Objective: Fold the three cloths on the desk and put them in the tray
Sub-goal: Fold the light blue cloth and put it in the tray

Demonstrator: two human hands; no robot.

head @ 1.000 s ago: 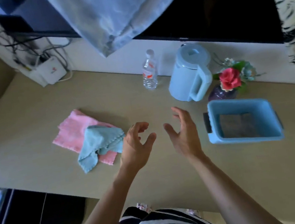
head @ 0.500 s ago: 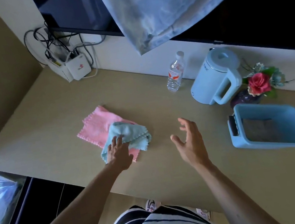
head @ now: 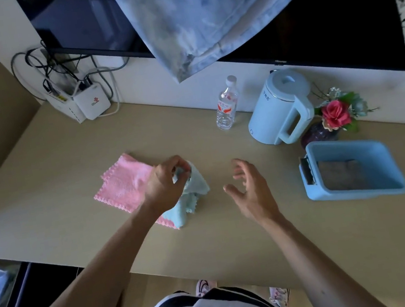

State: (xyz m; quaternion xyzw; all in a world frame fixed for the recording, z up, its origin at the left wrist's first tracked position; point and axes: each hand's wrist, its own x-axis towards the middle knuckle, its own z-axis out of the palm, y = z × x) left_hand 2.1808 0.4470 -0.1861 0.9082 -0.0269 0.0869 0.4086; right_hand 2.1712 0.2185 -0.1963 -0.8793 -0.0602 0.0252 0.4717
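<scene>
Left hand (head: 163, 184) reaches out over the desk (head: 236, 233) and pinches the top of the light blue cloth (head: 197, 183) between thumb and curled fingertips, so that the crumpled fabric hangs from the grip with its lower edge trailing on the pink cloth (head: 123, 185) beneath it. Right hand (head: 252, 190) hovers just beside, apart from everything, fingers spread and relaxed and holding nothing. The pink cloth lies flat on the desk, partly under the blue one. Off to the right the blue tray (head: 358, 194) stands near the kettle (head: 277, 111), with a dark cloth (head: 341, 174) lying flat in its bottom, so one of the three seems to be dealt with. The step in hand looks like picking up the blue cloth to begin the second fold. Next, the free hand probably needs to catch another corner so the cloth can be pulled taut and laid out square on bare desk, clear of the pink one, before it is doubled over.
</scene>
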